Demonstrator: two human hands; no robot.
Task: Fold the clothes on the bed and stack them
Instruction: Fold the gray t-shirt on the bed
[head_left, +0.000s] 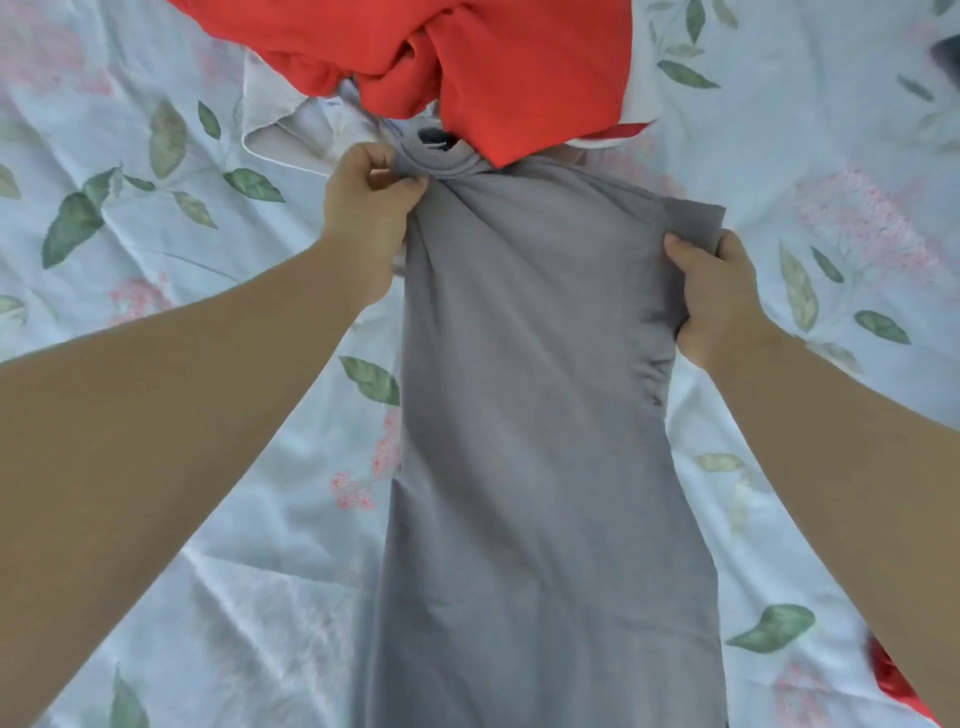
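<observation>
A grey T-shirt lies lengthwise down the middle of the bed, its collar end far from me. My left hand grips bunched grey cloth beside the collar. My right hand grips the shirt's right shoulder and sleeve edge. A crumpled red garment lies at the top and overlaps the grey shirt's collar. A pale white garment lies partly under the red one, to the upper left.
The bed is covered by a light blue floral sheet with green leaves and pink flowers, wrinkled on both sides. A bit of red cloth shows at the lower right edge by my right forearm.
</observation>
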